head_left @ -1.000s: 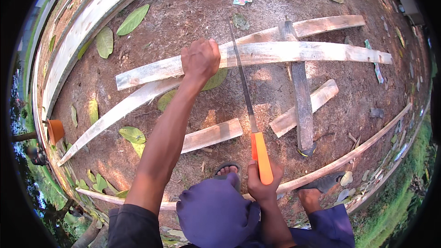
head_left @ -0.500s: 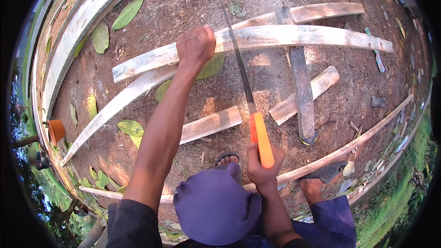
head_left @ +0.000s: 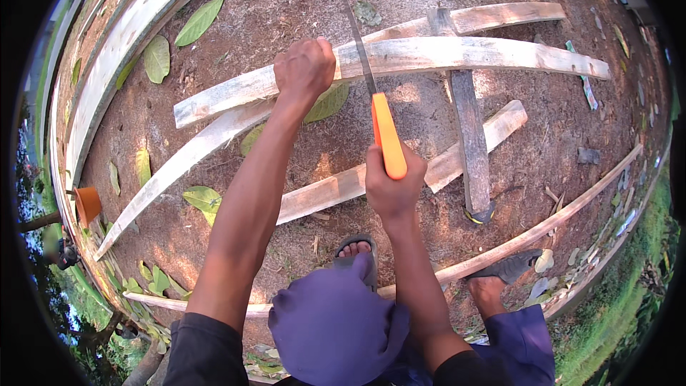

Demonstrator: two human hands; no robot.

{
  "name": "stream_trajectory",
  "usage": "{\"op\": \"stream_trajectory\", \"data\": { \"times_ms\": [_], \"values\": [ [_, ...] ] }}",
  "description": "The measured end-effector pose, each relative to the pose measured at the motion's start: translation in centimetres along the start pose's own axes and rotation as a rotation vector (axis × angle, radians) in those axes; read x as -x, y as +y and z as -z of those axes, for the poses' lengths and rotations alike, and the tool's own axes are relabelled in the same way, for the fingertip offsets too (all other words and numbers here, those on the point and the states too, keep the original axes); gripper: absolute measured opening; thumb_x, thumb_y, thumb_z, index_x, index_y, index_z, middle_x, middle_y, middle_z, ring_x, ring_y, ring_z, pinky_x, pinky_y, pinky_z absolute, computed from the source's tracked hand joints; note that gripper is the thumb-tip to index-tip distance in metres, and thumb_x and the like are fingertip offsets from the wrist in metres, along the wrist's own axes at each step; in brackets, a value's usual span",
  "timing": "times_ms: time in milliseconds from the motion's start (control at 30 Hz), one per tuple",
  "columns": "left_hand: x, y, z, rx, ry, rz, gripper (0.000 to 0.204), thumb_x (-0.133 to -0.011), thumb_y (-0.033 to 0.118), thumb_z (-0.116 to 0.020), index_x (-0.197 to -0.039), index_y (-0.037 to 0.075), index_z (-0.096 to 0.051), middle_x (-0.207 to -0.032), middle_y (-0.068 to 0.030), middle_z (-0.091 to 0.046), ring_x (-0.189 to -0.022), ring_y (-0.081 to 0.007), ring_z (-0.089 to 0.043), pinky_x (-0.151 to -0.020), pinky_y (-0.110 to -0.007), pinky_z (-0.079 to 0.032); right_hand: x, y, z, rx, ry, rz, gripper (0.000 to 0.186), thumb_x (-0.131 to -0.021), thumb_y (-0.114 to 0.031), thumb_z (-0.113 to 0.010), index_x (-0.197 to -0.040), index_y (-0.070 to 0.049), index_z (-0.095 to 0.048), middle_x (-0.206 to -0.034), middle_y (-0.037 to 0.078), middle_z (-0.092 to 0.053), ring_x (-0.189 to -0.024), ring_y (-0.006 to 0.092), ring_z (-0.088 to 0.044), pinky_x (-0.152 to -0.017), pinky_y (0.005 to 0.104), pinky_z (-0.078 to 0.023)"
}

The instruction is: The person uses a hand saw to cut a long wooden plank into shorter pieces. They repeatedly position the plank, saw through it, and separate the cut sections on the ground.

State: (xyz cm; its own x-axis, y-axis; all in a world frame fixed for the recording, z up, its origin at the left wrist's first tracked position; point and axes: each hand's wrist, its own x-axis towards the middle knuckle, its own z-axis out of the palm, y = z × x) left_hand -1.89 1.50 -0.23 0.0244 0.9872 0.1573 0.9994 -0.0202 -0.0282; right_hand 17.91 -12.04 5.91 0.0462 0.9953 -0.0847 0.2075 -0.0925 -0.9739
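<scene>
Below me I see bare brown dirt ground (head_left: 214, 64) strewn with green leaves, and across it lies a long pale weathered wooden plank (head_left: 464, 53), resting on a darker grey cross-board (head_left: 471, 143) and other pale planks beside it. My left arm stretches far forward, nearly straight, and the left hand (head_left: 304, 68) is clenched knuckles-up over the near edge of that long plank, pressing it down left of its middle. My right arm is bent and kept closer to the body; the right hand (head_left: 391, 189) is wrapped tight around the orange plastic handle of a hand saw (head_left: 379, 111). Its thin dark blade runs away from me and crosses the long plank just to the right of the left hand, close beside it but apart. A sandalled foot (head_left: 355, 250) stands on the dirt below the hands. At the left rim sits a small orange pot (head_left: 88, 204); I cannot tell what it holds.
</scene>
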Motion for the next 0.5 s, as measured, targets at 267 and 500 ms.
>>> {"op": "stream_trajectory", "data": {
  "times_ms": [267, 500],
  "values": [
    [-0.1, -0.7, 0.1, 0.049, 0.015, 0.11, 0.022, -0.094, 0.014, -0.051, -0.077, 0.004, -0.06, -0.075, -0.0171, -0.067, -0.073, -0.0362, -0.07, -0.061, -0.052, -0.053, 7.3, -0.4, 3.0, 0.071, -0.033, -0.001, 0.009, -0.086, -0.003, -0.068, -0.091, 0.003, -0.072, -0.064, 0.011, -0.066, -0.056, 0.016, -0.069, -0.054, 0.0313, -0.053],
    [-0.6, 0.5, 0.8, 0.079, -0.054, 0.089, 0.034, -0.1, 0.021, -0.046, -0.083, 0.0, -0.066, -0.081, -0.0213, -0.07, -0.081, -0.0416, -0.071, -0.074, -0.055, -0.054, -1.9, -0.2, -1.4, -0.026, 0.038, 0.089, 0.008, -0.088, -0.003, -0.066, -0.082, 0.001, -0.065, -0.059, 0.01, -0.06, -0.048, 0.0154, -0.06, -0.048, 0.0331, -0.045]
  ]
}}
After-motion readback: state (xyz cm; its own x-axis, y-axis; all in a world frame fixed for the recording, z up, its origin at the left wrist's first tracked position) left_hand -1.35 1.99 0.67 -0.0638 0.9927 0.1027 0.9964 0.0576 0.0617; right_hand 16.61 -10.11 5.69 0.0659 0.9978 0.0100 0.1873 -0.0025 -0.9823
